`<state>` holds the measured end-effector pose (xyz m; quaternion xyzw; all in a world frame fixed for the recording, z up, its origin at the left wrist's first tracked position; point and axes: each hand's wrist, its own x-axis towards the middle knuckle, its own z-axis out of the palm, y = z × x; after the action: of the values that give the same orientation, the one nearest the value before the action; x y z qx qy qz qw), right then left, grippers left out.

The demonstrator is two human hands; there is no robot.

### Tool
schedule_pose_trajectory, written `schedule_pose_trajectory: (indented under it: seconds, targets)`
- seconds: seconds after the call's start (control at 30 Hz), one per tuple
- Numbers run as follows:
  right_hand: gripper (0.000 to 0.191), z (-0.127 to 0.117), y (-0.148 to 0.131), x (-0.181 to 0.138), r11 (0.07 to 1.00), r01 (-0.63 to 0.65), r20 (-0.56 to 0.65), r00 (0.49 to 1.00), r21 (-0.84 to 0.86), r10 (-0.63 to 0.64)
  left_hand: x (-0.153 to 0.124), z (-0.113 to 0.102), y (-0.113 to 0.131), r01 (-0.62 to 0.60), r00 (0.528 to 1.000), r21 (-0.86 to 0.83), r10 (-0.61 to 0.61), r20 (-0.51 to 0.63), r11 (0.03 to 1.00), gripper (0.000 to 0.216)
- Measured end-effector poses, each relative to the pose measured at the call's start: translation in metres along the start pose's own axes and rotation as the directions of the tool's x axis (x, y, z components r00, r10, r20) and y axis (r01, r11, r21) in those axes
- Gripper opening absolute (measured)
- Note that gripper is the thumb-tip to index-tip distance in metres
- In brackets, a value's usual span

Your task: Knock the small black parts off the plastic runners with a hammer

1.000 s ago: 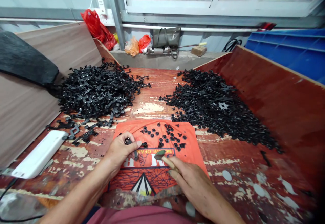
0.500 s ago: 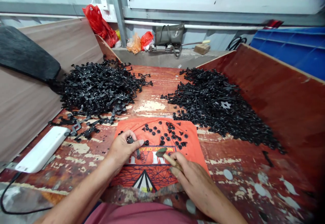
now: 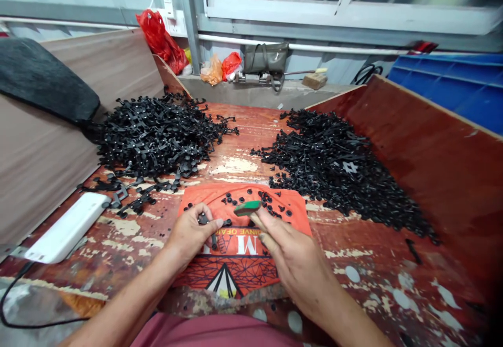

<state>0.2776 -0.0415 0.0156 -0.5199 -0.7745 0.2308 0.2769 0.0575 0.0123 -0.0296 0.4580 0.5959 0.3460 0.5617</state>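
Note:
My left hand pinches a small black linked part with round ends, low over the orange printed cloth. Wrapped round a pale handle, my right hand holds a small hammer with a green head; the head is raised to the right of the part, apart from it. Several small black round studs lie scattered on the cloth beyond both hands. The inner side of the left grip is partly covered by the fingers.
A heap of black linked pieces lies at the left, and one of black parts at the right. Near my left forearm sits a white power bank-like box with a cable. Wooden boards wall the sides.
My right hand has lifted the hammer and moved it up and slightly left, its green head turning more level. The left hand stays nearly in place with the part. The view has tilted slightly.

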Motion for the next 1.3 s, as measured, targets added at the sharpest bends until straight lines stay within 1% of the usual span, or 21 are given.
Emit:
schedule_pose_trajectory:
  seconds: [0.03, 0.07, 0.2, 0.23, 0.33, 0.37, 0.4, 0.47, 0.5, 0.53, 0.63, 0.67, 0.77, 0.8, 0.9, 0.97, 1.03, 1.1, 1.13, 1.2, 1.3]
  targets:
    - [0.05, 0.002, -0.001, 0.002, 1.0, 0.008, -0.038, 0.999, -0.001, -0.008, 0.0, 0.0, 0.001, 0.0, 1.0, -0.008, 0.001, 0.004, 1.0, 0.041]
    - [0.05, 0.004, -0.002, 0.003, 1.0, 0.01, -0.044, 0.999, -0.015, -0.01, -0.001, 0.0, 0.002, 0.002, 1.0, -0.016, -0.002, 0.008, 1.0, 0.041]
    - [0.049, 0.012, 0.002, 0.009, 0.995, -0.019, 0.125, 0.992, -0.094, 0.031, -0.003, 0.0, 0.005, 0.033, 0.999, -0.014, -0.033, 0.015, 0.999, 0.039]
    - [0.049, 0.013, 0.003, 0.01, 0.996, -0.018, 0.119, 0.992, -0.091, 0.029, -0.004, 0.0, 0.005, 0.034, 0.999, -0.014, -0.034, 0.012, 0.999, 0.038]
    - [0.05, 0.012, 0.002, 0.01, 0.999, 0.007, -0.034, 0.999, -0.05, -0.009, -0.004, 0.0, 0.004, 0.021, 1.0, -0.009, -0.021, 0.015, 1.0, 0.037]
    - [0.05, 0.012, 0.002, 0.01, 0.998, 0.012, -0.047, 0.999, -0.059, -0.015, -0.004, 0.0, 0.003, 0.018, 1.0, -0.005, -0.018, 0.018, 1.0, 0.037]
    - [0.05, 0.012, 0.001, 0.01, 0.997, 0.006, -0.016, 1.0, -0.08, -0.007, -0.004, 0.0, 0.003, 0.015, 1.0, 0.0, -0.015, 0.017, 1.0, 0.037]
    - [0.051, 0.012, 0.001, 0.012, 0.992, -0.022, 0.106, 0.994, -0.127, 0.035, -0.003, 0.0, 0.002, 0.005, 1.0, 0.014, -0.005, 0.015, 1.0, 0.038]
    - [0.05, 0.011, 0.001, 0.012, 0.991, -0.027, 0.136, 0.99, -0.128, 0.045, -0.003, 0.0, 0.001, -0.002, 1.0, 0.021, 0.002, 0.012, 1.0, 0.038]
    - [0.05, 0.011, 0.001, 0.013, 0.994, -0.027, 0.122, 0.992, -0.109, 0.04, -0.002, 0.0, 0.0, -0.008, 1.0, 0.026, 0.008, 0.011, 1.0, 0.037]
    - [0.049, 0.01, 0.0, 0.013, 0.999, 0.013, -0.027, 1.0, -0.044, -0.014, -0.001, -0.001, -0.002, -0.017, 0.999, 0.037, 0.016, 0.03, 0.999, 0.036]
    - [0.049, 0.011, -0.001, 0.013, 0.998, 0.02, -0.027, 0.999, -0.065, -0.022, -0.001, -0.001, -0.003, -0.017, 0.999, 0.043, 0.016, 0.034, 0.999, 0.036]
    - [0.052, 0.018, 0.0, 0.013, 0.976, 0.009, 0.135, 0.991, -0.219, 0.021, -0.001, -0.002, -0.004, -0.012, 0.999, 0.081, 0.009, 0.037, 0.997, 0.034]
    - [0.053, 0.022, 0.001, 0.013, 0.966, 0.005, 0.17, 0.985, -0.26, 0.041, -0.001, -0.002, -0.004, -0.019, 0.999, 0.086, 0.015, 0.044, 0.996, 0.034]
    - [0.057, 0.03, 0.003, 0.012, 0.954, -0.012, 0.169, 0.983, -0.299, 0.066, -0.004, -0.002, 0.0, -0.06, 0.997, 0.047, 0.058, 0.045, 0.997, 0.03]
    - [0.056, 0.034, 0.003, 0.009, 0.958, -0.012, 0.15, 0.987, -0.286, 0.057, -0.006, -0.001, 0.005, -0.073, 0.997, -0.02, 0.073, -0.001, 0.997, 0.034]
    - [0.056, 0.035, 0.003, 0.005, 0.97, -0.021, 0.131, 0.99, -0.242, 0.054, -0.007, 0.0, 0.01, -0.064, 0.997, -0.061, 0.062, -0.04, 0.996, 0.05]
    - [0.055, 0.032, 0.003, 0.002, 0.987, -0.044, 0.132, 0.989, -0.156, 0.065, -0.008, 0.0, 0.017, -0.074, 0.996, -0.054, 0.071, -0.051, 0.996, 0.062]
    - [0.054, 0.029, 0.004, 0.002, 0.992, -0.061, 0.135, 0.988, -0.109, 0.075, -0.008, -0.001, 0.021, -0.087, 0.995, -0.04, 0.085, -0.048, 0.995, 0.064]
    - [0.048, 0.019, 0.008, 0.004, 0.992, -0.116, 0.111, 0.986, -0.051, 0.121, -0.008, -0.005, 0.028, -0.121, 0.993, -0.026, 0.12, -0.022, 0.992, 0.058]
    - [0.035, 0.003, 0.018, 0.011, 0.976, -0.205, 0.016, 0.978, -0.075, 0.207, -0.007, -0.014, 0.035, -0.125, 0.989, 0.002, 0.124, 0.08, 0.992, 0.04]
